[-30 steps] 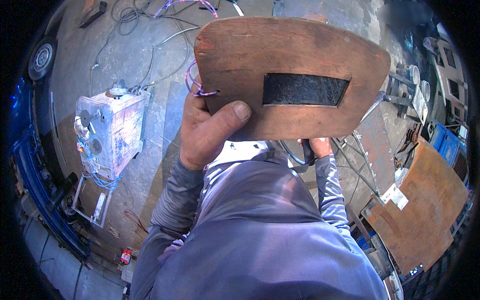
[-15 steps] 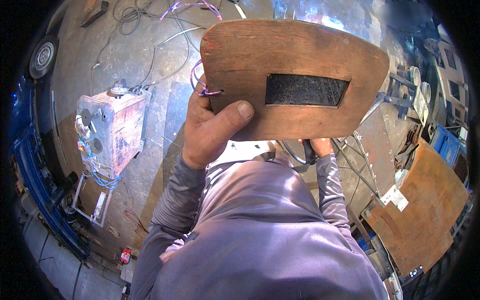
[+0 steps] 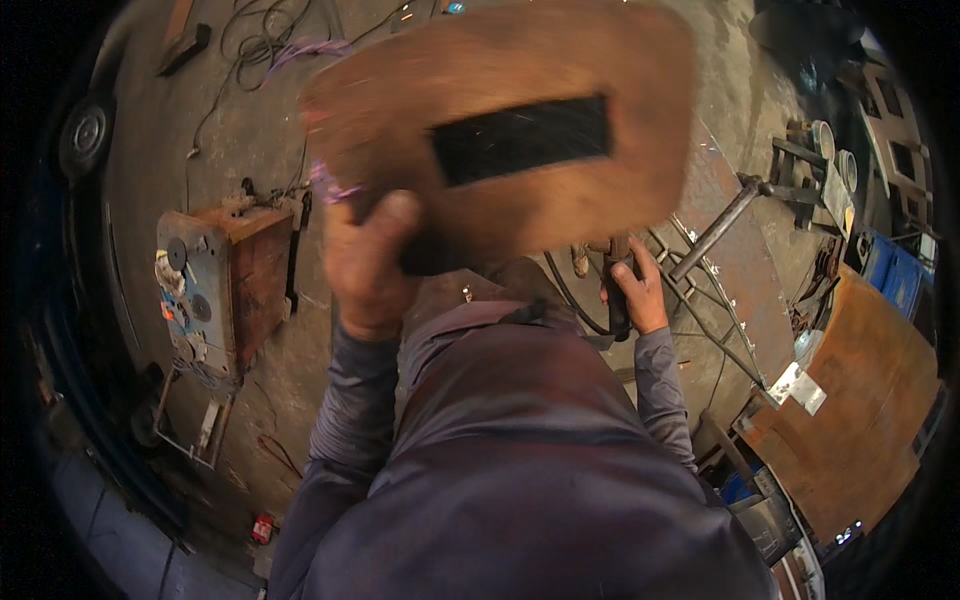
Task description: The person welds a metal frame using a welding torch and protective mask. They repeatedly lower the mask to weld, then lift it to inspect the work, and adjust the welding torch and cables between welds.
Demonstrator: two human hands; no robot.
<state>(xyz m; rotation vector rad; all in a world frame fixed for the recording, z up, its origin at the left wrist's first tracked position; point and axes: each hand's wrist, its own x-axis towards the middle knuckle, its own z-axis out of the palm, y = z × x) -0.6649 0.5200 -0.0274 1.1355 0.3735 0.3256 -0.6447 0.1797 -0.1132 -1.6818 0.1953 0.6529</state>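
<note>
My left hand (image 3: 372, 265) grips the lower left edge of a brown wooden welding shield (image 3: 560, 215), its thumb lying on the face nearest me. The shield is tilted and smeared by motion. A dark rectangular window (image 3: 525, 140) is set in its middle, and purple cord (image 3: 330, 186) is tied at its left edge. Below the shield's lower right, my right hand (image 3: 645, 295) is wrapped round the black handle of a welding electrode holder (image 3: 617, 300). A black cable (image 3: 568, 298) curves beside that handle. The shield hides the holder's far end and much of the floor beyond.
A worn box-shaped machine (image 3: 262, 285) on a wheeled frame stands to the left. Cables (image 3: 262, 40) lie coiled at the far left. Metal bars and a flat plate (image 3: 745, 250) are right of my hand. A large rusty sheet (image 3: 850, 420) lies farther right.
The bright blue-white glare is gone and the scene is darker. My left hand has swung the shield to the left and tilted it, uncovering more of my right hand and the holder.
</note>
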